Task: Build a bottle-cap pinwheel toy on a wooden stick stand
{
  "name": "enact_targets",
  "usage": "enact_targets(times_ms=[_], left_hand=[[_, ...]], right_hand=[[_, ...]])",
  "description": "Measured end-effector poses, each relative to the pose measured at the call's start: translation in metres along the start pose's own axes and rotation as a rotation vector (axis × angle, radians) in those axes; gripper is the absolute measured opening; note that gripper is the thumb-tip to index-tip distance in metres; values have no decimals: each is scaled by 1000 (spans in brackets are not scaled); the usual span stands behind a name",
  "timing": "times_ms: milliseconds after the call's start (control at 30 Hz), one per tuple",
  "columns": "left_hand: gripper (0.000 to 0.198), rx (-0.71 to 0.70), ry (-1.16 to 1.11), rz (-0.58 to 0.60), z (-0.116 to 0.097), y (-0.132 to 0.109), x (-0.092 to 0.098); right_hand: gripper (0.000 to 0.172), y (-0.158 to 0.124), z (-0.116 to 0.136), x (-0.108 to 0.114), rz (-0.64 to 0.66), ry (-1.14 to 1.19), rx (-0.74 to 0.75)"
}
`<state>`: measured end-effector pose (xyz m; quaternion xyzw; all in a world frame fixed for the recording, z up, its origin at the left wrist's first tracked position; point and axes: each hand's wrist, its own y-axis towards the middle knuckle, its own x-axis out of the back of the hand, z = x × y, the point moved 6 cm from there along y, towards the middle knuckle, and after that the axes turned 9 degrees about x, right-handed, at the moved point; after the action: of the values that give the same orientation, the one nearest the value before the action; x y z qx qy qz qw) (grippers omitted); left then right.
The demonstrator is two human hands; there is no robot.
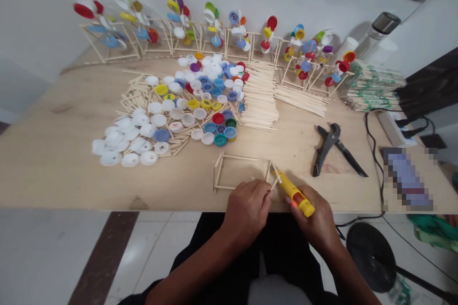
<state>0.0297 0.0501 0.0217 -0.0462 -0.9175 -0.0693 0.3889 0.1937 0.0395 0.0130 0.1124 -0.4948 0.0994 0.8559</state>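
Observation:
A small frame of thin wooden sticks (215, 174) lies near the front edge of the table. My left hand (248, 205) is closed at its near right corner, pinching a wooden stick (275, 182) between thumb and fingers. My right hand (317, 217) is wrapped round a yellow hot glue pen (291, 190), with a red light glowing by the thumb. The pen's nozzle points up and left at the frame's right corner, where sticks meet; whether it touches them I cannot tell. My left fingers hide part of the frame's near side.
Behind lie bottle caps (177, 114) in many colours and rows of wooden sticks (259, 97). Stick stands with cap wheels (214, 26) line the wall. Right are pliers-like cutters (331, 147), wrapped stick bundles (375, 86), a power strip (397, 128) with cables and a blurred-out object (408, 178).

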Motion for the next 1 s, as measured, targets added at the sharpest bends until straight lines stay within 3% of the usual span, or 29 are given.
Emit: enact_targets(times_ms=[267,1000], left_hand=[[20,11,-4,9,-2,0,3],[19,49,-1,68,1,0,0]], right_hand=[[20,-2,-2,-1,38,53,-26],[21,-6,-1,4,-13,280,-114]])
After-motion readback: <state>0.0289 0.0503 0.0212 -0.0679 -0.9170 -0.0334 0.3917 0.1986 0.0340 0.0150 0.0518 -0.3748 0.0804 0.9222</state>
